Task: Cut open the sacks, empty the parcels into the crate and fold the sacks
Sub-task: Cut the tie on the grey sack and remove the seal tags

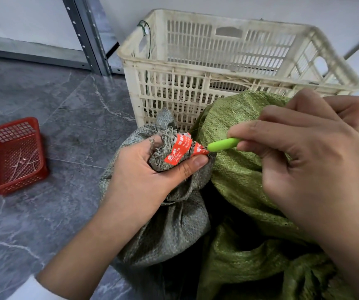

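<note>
A grey woven sack (169, 230) stands in the middle, its neck bunched and wrapped with red printed tape (179, 151). My left hand (144, 178) grips that bunched neck just below the tape. My right hand (310, 165) pinches a small green-handled cutter (223, 144), whose tip touches the right end of the tape. A green woven sack (243, 169) lies crumpled on the right, under my right hand. Behind both sacks stands a cream slatted plastic crate (195, 68); its inside is mostly hidden by its walls.
A small red mesh basket (9, 156) with a few thin scraps in it sits on the grey marbled floor (66, 118) at the left. Metal shelf uprights (85, 35) rise at the back left, against a white wall.
</note>
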`<act>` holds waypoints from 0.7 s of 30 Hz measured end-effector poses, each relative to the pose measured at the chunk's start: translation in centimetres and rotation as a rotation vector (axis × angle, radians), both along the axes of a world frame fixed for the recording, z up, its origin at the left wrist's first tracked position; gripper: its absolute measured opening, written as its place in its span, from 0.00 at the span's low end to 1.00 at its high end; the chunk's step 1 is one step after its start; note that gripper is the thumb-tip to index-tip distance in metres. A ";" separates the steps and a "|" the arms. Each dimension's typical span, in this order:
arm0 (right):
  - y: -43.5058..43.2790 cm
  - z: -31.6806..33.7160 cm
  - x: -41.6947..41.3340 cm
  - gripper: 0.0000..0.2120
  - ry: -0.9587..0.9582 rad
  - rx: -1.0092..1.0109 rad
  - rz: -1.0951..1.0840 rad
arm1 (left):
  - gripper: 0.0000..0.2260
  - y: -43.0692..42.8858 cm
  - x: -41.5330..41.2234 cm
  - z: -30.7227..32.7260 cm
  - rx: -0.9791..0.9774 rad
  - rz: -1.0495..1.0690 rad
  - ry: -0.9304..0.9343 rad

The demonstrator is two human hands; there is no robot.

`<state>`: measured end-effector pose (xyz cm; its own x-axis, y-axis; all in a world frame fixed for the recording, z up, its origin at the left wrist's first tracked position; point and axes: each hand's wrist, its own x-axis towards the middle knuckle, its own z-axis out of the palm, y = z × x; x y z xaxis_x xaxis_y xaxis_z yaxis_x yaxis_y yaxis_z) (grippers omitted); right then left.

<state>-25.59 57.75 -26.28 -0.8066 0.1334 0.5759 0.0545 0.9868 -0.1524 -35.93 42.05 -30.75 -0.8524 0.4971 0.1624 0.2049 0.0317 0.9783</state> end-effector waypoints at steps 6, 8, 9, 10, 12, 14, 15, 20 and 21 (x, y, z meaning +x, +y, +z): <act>-1.0 -0.4 -0.3 0.11 0.123 -0.178 0.004 | 0.12 0.2 0.3 -0.6 -0.081 -0.099 0.026; -0.9 0.9 -0.2 0.12 0.172 -0.204 0.009 | 0.11 0.5 0.7 -0.9 -0.110 -0.142 0.066; -0.6 1.5 -0.2 0.10 0.175 -0.197 -0.001 | 0.10 0.6 0.8 -0.9 -0.078 -0.130 0.026; -0.2 1.8 -0.1 0.09 0.167 -0.196 -0.018 | 0.11 0.6 0.7 -0.9 -0.029 -0.102 -0.030; 0.0 1.5 0.1 0.09 0.142 -0.215 -0.034 | 0.11 0.3 0.5 -0.8 0.034 -0.036 -0.081; -0.2 0.8 0.4 0.09 0.135 -0.285 -0.031 | 0.10 0.1 0.4 -0.7 0.073 -0.009 -0.071; -0.4 0.7 0.4 0.09 0.142 -0.365 -0.021 | 0.10 0.1 0.4 -0.6 0.096 -0.012 -0.069; -1.2 0.6 0.1 0.06 -0.012 -0.849 -0.005 | 0.09 0.0 0.2 -0.9 0.176 -0.090 -0.008; -1.4 0.2 -0.1 0.07 -0.059 -0.942 0.018 | 0.09 -0.1 0.1 -1.0 0.185 -0.102 0.003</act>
<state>-25.73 56.34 -26.05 -0.8377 0.5099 0.1957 0.0732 0.4600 -0.8849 -35.82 41.90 -31.75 -0.7987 0.5422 0.2610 0.2005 -0.1691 0.9650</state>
